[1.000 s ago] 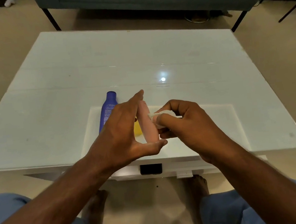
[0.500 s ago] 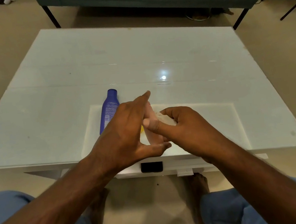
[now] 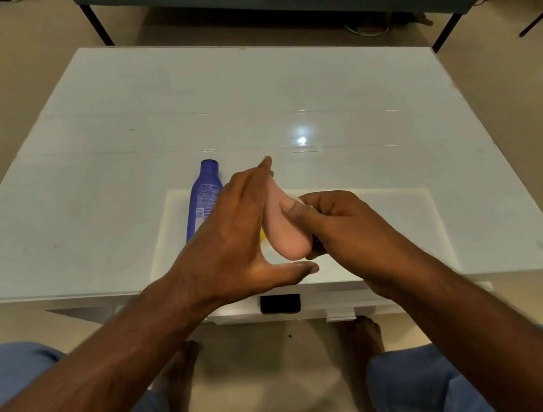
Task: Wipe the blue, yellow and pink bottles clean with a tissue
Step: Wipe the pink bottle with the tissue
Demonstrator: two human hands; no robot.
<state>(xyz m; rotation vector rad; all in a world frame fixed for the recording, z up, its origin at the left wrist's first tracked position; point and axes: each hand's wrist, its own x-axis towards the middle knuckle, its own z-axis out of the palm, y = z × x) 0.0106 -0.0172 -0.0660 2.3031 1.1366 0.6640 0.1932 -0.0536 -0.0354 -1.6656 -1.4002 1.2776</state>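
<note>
Left hand (image 3: 233,238): grip holding the pink bottle (image 3: 281,225) above the bench (image 3: 118,156), fingers lying along its far side.
Right hand (image 3: 342,227): grip clenching around a barely visible tissue, thumb pressing on the bottle.
Blue bottle (image 3: 203,197): lying on the bench, behind the left hand.
Yellow bottle (image 3: 261,234): peeking out between hand and pink bottle.

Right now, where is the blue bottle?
The blue bottle lies on the white table, just left of the left hand holding the pink bottle.
</note>
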